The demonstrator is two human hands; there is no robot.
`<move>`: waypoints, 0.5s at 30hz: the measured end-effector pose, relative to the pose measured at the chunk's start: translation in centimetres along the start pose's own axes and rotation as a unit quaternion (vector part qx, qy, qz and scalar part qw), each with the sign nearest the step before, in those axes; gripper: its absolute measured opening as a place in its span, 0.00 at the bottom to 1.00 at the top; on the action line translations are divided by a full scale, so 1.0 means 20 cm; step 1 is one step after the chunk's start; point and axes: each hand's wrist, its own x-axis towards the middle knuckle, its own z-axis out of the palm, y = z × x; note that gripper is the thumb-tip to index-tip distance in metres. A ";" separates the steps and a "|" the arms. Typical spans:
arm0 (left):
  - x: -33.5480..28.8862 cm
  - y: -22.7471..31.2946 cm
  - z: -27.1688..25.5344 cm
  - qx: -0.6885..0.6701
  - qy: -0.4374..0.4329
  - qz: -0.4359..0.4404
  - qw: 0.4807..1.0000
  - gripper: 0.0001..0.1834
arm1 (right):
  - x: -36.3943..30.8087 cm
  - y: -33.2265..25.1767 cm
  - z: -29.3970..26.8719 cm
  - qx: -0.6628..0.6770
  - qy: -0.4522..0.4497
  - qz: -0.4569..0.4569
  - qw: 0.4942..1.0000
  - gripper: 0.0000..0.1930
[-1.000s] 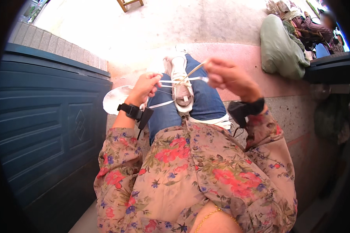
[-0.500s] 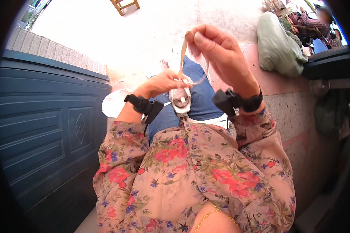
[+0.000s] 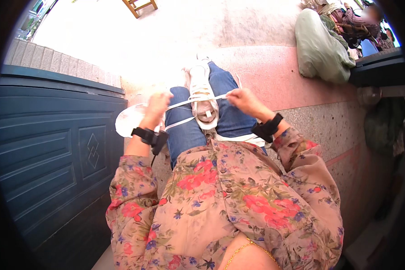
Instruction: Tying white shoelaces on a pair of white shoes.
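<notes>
A pale sneaker (image 3: pixel 205 109) lies on my lap between my thighs, its opening toward me and its toe away. Across its top runs a white shoelace (image 3: pixel 218 97), stretched between my two hands. To the right of the shoe, my right hand (image 3: pixel 247 102) pinches one stretch of the lace, and a loose end rises above the fingers. My left hand (image 3: pixel 157 107), left of the shoe, is closed on the lace's other side; its fingers are slightly blurred. Another strand of lace slants from the shoe toward my left wrist.
A white rounded thing (image 3: pixel 127 121) sits beside my left hand. Blue panelled doors (image 3: pixel 54 157) stand on the left. Far right, a large pale green sack (image 3: pixel 319 47) rests near a seated person. A wooden stool (image 3: pixel 141 6) shows at the top.
My right hand has come down from above the shoe to its right side. My left hand has moved left off the shoe. The lace, looped before, is now drawn out across the shoe.
</notes>
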 end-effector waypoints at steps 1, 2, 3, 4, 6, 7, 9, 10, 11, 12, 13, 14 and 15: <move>-0.04 0.02 0.08 0.048 -0.017 0.012 0.999 0.11 | 0.01 0.01 0.06 -0.048 0.007 -0.001 0.999 0.09; -0.07 0.06 0.14 0.096 -0.033 0.023 0.995 0.11 | 0.02 0.02 0.11 -0.096 0.014 -0.002 0.995 0.10; -0.09 0.08 0.18 0.097 -0.035 0.024 0.994 0.11 | 0.02 0.02 0.14 -0.095 0.015 0.000 0.995 0.10; -0.11 0.11 0.22 0.145 -0.054 0.034 0.987 0.12 | 0.02 0.02 0.16 -0.158 0.046 -0.030 0.986 0.11; -0.13 0.11 0.25 0.192 -0.072 0.043 0.978 0.12 | 0.03 0.00 0.19 -0.219 0.077 -0.061 0.971 0.11; -0.14 0.08 0.26 0.210 -0.046 0.089 0.972 0.11 | 0.03 -0.02 0.20 -0.264 0.085 -0.069 0.958 0.11; -0.15 0.06 0.27 0.273 0.007 0.190 0.943 0.11 | 0.04 -0.04 0.21 -0.309 0.095 -0.074 0.943 0.12; -0.16 0.06 0.27 0.273 0.006 0.190 0.943 0.11 | 0.04 -0.04 0.21 -0.309 0.096 -0.073 0.943 0.12; -0.18 0.06 0.27 0.296 0.005 0.167 0.941 0.11 | 0.04 -0.05 0.21 -0.318 0.095 -0.061 0.941 0.11; -0.19 0.06 0.27 0.318 0.005 0.144 0.937 0.12 | 0.04 -0.06 0.21 -0.327 0.094 -0.050 0.939 0.11; -0.19 0.06 0.27 0.318 0.005 0.144 0.937 0.12 | 0.05 -0.08 0.21 -0.327 0.094 -0.049 0.939 0.11; -0.20 0.06 0.28 0.327 0.007 0.147 0.933 0.12 | 0.05 -0.09 0.21 -0.348 0.062 -0.049 0.934 0.09; -0.21 0.06 0.28 0.337 0.011 0.149 0.929 0.12 | 0.05 -0.10 0.21 -0.367 0.030 -0.049 0.928 0.07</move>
